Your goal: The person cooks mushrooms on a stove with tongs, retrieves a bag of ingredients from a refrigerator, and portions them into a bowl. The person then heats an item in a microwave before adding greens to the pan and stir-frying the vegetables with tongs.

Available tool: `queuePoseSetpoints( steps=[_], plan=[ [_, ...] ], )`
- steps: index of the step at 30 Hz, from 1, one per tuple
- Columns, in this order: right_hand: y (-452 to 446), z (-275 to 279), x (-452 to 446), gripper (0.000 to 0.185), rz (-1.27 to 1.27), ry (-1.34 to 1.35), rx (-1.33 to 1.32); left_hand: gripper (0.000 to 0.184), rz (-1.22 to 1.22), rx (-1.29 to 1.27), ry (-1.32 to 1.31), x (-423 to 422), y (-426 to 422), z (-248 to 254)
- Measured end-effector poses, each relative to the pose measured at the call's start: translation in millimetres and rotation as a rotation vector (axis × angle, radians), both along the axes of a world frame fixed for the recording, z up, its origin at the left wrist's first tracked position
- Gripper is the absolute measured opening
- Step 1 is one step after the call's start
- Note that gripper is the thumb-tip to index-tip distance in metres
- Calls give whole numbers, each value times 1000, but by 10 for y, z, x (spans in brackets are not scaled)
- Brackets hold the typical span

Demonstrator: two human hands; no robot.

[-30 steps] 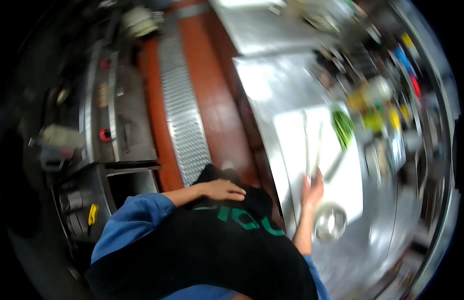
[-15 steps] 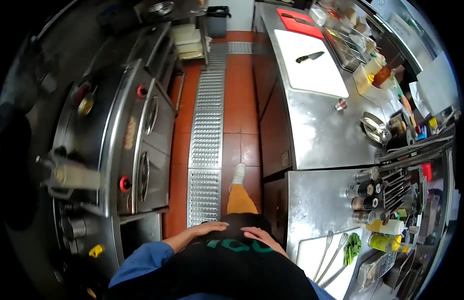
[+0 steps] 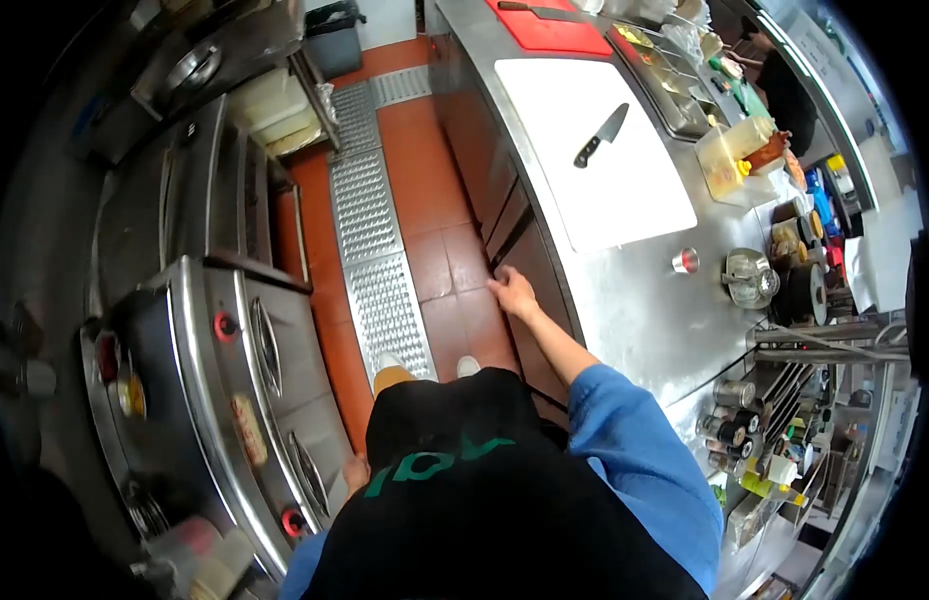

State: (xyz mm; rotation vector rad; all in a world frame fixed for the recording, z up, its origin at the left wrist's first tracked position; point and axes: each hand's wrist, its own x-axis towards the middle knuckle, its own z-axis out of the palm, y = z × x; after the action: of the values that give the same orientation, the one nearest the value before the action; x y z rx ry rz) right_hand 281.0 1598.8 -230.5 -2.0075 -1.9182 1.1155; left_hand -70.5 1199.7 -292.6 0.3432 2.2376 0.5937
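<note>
The tabletop, at three o'clock, is of smooth metal with bright, glossy reflections. At two o'clock, the white board looks like smooth, matt plastic; on it, the knife has a metal blade and a dark handle. The red board, at one o'clock, also seems plastic. The cabinet front, toward two o'clock, is darker and duller. At eight o'clock, the oven door is brushed-looking metal. The floor grating, at nine o'clock, is rough, bumpy metal. The apron, at six, is matt black cloth.
</note>
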Motion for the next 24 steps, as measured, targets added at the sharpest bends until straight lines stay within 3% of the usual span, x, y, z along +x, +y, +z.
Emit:
queuePoseSetpoints(
  steps=[2,3,5,7,9,10,11,12,13,15,16,18,19,20,21,22,23,24],
  plan=[
    [439,402,-190,78,-214,0,-4,24,-212,-209,78,-447,-309,-212],
    [758,-48,-131,84,-377,33,162,23,-309,-305,89,-689,-360,-253],
    [1059,6,-198,83,-661,138,168,23,-477,-411,85,-1174,-158,-386],
    [1317,-96,-268,80,-856,226,202,22,-663,-379,97,-1741,377,-586],
    [1419,-427,-175,54,-950,294,338,22,-892,-177,127,-2312,1212,-839],
    [1419,-439,-163,50,-1023,155,297,22,-994,-13,133,-2594,1643,-953],
    [1406,-457,-92,50,-1013,244,341,22,-992,189,58,-2817,2054,-1111],
    [1369,-472,-71,49,-1008,343,373,23,-143,168,-370,-2940,2417,-1181],
    [1358,-505,-62,48,-1022,384,372,30,-653,188,-47,-2957,2936,-671],
    [1312,-364,-198,54,-1002,349,458,34,-600,81,-247,-3072,3683,-302],
    [1255,-22,-477,54,-1062,338,330,35,-564,38,-318,-3058,3975,-130],
    [992,150,-932,52,-1023,338,206,35,-896,-9,-57,-3076,4434,-141],
    [733,23,-1127,50,-983,296,194,31,-814,-2,-174,-3050,4559,-261],
    [428,-62,-1351,48,-942,260,186,28,-989,39,57,-2990,4657,-390],
    [139,28,-1635,45,-896,267,106,26,-995,-145,-44,-2778,4859,-258],
    [-182,194,-1921,43,-849,279,27,26,-1111,-84,16,-2680,4906,-400],
    [-817,32,-2135,38,-671,-64,-63,25,-1152,-55,-6,-2477,4938,-436],
    [-1153,212,-2302,37,-596,-42,-224,26,-1187,-22,-27,-2220,4945,-380]
  ],
)
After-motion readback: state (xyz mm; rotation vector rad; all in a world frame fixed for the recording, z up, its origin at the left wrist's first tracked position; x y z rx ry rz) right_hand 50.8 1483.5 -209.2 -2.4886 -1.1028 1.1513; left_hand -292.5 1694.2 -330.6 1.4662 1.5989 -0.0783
